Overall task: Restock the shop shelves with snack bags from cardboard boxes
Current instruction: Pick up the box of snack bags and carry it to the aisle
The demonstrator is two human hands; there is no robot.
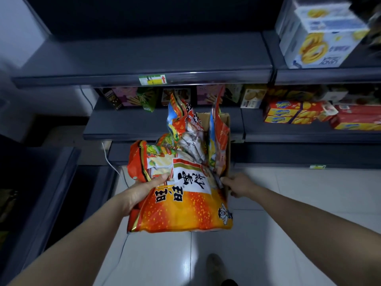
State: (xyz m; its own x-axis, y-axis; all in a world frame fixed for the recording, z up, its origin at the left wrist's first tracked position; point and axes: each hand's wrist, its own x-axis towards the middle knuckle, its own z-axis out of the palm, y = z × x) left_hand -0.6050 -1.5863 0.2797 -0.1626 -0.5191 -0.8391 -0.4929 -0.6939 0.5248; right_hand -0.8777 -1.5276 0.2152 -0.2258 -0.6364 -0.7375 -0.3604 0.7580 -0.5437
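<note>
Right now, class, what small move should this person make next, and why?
Probably lift the front orange bag out with the left hand, since its thumb pinches it while the right hand steadies the cardboard box, and the shelf above has bare space.

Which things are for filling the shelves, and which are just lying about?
Job: orange-red plastic snack bag in left hand; brown cardboard box, gripped by right hand; dark grey shelf.
Lying about: white-blue biscuit carton; red-yellow cracker boxes; white cable.
</note>
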